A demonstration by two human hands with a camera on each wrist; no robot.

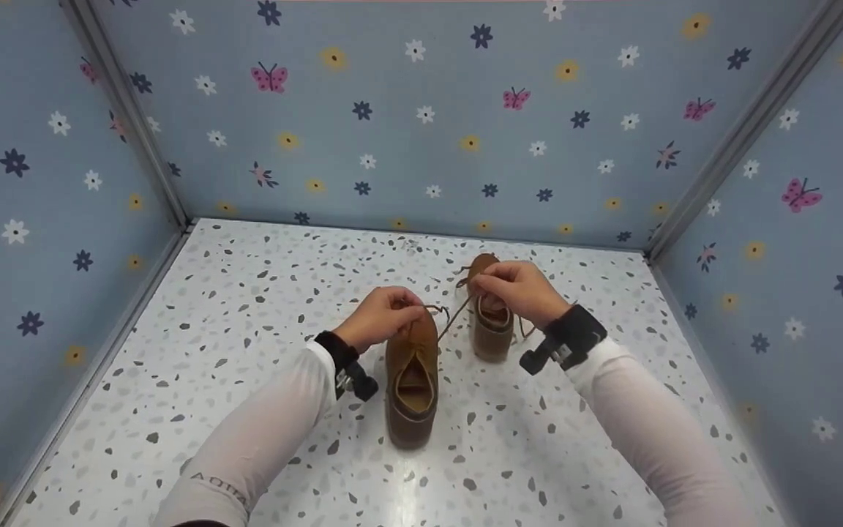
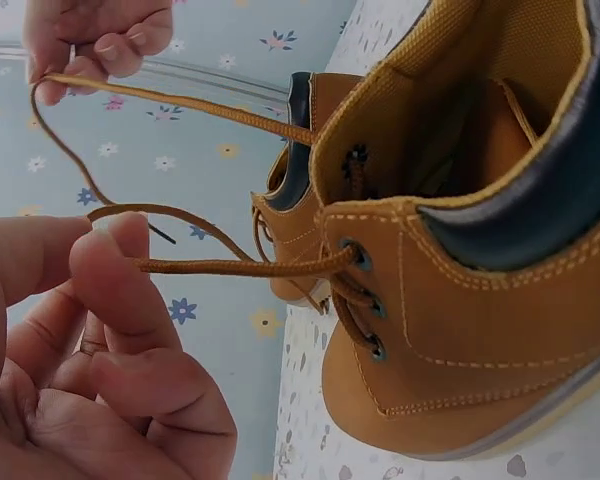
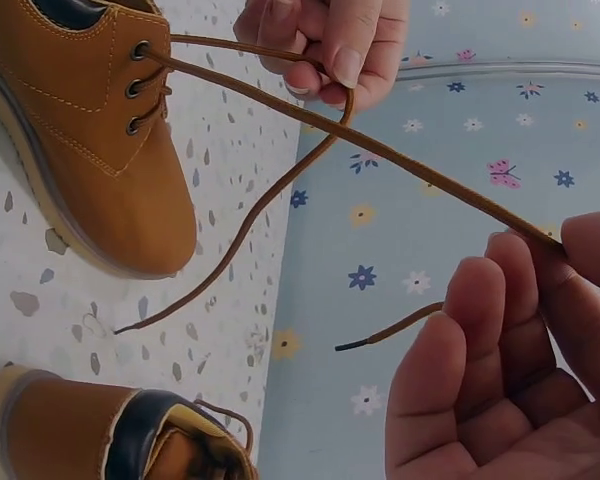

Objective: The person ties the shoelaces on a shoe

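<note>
A tan lace-up shoe (image 1: pixel 411 430) with a dark padded collar stands upright on the floor between my forearms, toe pointing away from me. My left hand (image 1: pixel 383 316) pinches one end of its brown shoelace (image 2: pixel 250 267) between thumb and forefinger, close over the toe. In the right wrist view, the other end of the lace (image 3: pixel 430 178) is stretched out from the top eyelet. My right hand (image 1: pixel 522 291) pinches that end, its dark tip hanging free past the fingers. The second shoe (image 1: pixel 492 342) of the pair is below my right hand, partly covered by it.
The speckled white floor (image 1: pixel 246 351) is bounded by blue panels (image 1: pixel 421 110) printed with flowers and butterflies at the back and both sides. Loose laces (image 1: pixel 526 331) trail from the second shoe. Black straps with small devices (image 1: pixel 571 338) sit on both wrists.
</note>
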